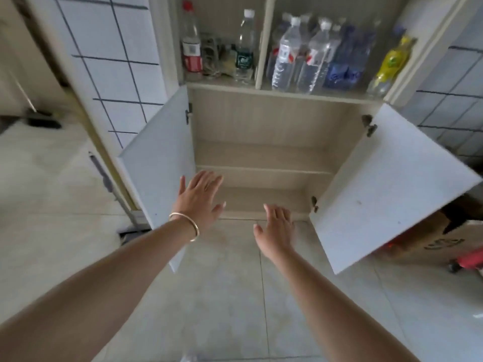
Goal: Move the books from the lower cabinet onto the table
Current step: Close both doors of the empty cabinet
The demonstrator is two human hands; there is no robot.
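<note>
- Grip: the left hand (200,198) and the right hand (278,227) are both spread flat, fingers straight, holding nothing; neither touches a door or shelf.
- Position: both hands hover in front of the lower cabinet (264,155), the left at about 9 o'clock of its opening, just beside the left door (156,163), the right near 6 o'clock. The right door (386,189) stands wide open at 3 o'clock.
- Task items: no books are visible on the middle shelf (264,169) or on the floor of the cabinet. No counter is in view, so the books' location cannot be told.
- Surroundings: water bottles (300,53) fill the upper compartment at 12 o'clock; a cardboard box (431,241) sits at 4 o'clock.
- Assessment: the cabinet appears cleared, so the remaining step is likely closing up. Each palm should press flat on a door's outer face, swinging both inward evenly, fingers kept away from the hinge side.
</note>
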